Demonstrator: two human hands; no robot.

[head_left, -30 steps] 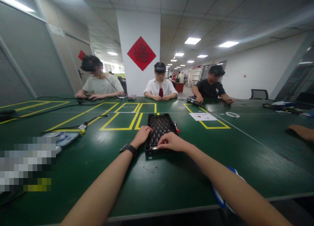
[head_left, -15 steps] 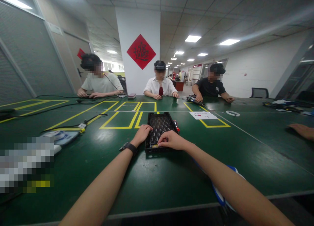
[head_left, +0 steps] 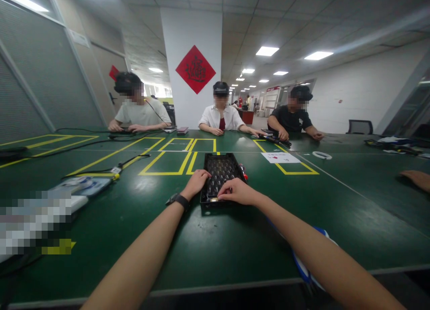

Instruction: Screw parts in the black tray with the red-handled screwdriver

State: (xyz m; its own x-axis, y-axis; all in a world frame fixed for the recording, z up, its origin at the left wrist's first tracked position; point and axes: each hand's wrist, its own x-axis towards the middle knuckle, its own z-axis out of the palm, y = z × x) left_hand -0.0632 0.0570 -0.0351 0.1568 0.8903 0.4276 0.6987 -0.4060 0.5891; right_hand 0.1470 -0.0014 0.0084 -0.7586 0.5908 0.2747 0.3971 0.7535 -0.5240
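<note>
A black rectangular tray (head_left: 205,209) lies on the green table in front of me, with rows of small shiny pieces standing in its dark bed. My left hand (head_left: 197,183) grips its left side, fingertips over the rim. Over the tray's near right part, my right hand (head_left: 239,191) is closed in a pinch with the fingertips low. Whatever lies between them is too small and hidden to name. Just left of those fingertips, a small yellowish piece (head_left: 214,199) shows at the tray's near end. My right hand covers part of the tray's right side.
Small red objects (head_left: 244,172) touch or lie close to the tray's right side. Beyond it are yellow tape outlines (head_left: 164,173), a white paper sheet (head_left: 280,157) and a white ring (head_left: 321,155). Cables and a pouch (head_left: 97,184) lie left. Several people sit around the table.
The view has shifted slightly. My hands stay in nearly the same places on the tray. Across the table, the person in white has reached an arm out towards the dark object at the right.
</note>
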